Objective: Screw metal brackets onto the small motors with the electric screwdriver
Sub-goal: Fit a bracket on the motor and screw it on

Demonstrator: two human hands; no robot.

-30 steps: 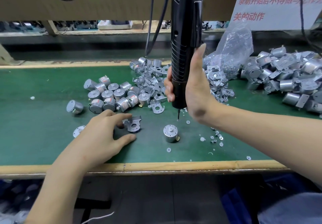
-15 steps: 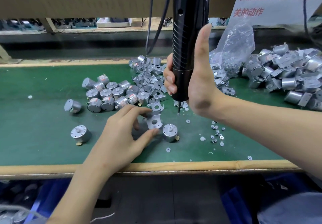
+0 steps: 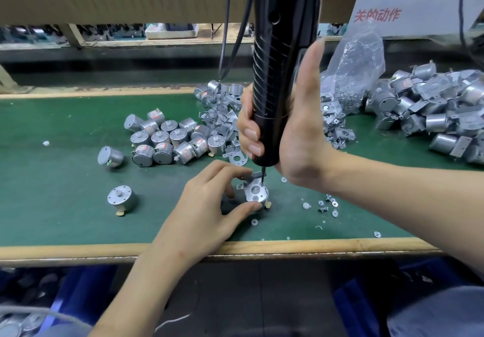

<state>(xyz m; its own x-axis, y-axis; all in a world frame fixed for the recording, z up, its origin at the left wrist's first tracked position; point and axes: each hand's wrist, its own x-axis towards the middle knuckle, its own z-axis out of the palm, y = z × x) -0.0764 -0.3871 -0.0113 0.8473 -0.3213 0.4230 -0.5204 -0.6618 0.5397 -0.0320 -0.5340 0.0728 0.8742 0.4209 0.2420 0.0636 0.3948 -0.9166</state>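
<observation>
A small silver motor [image 3: 264, 198] stands on the green mat with a metal bracket [image 3: 253, 188] laid on its top. My left hand [image 3: 209, 205] pinches motor and bracket between thumb and fingers. My right hand [image 3: 293, 129] grips the black electric screwdriver [image 3: 277, 74], which hangs upright; its bit tip touches the bracket's far edge. Another lone motor [image 3: 121, 198] stands to the left.
Bare motors [image 3: 167, 140] lie grouped at centre left, loose brackets [image 3: 222, 111] behind them. A clear bag of parts [image 3: 353, 74] and a heap of bracketed motors [image 3: 432, 111] fill the right. Screws and washers [image 3: 327, 205] dot the mat. The wooden bench edge [image 3: 262, 246] runs in front.
My left hand carried the bracket rightwards from the mat and set it on the motor. The screwdriver came down until its bit met the bracket.
</observation>
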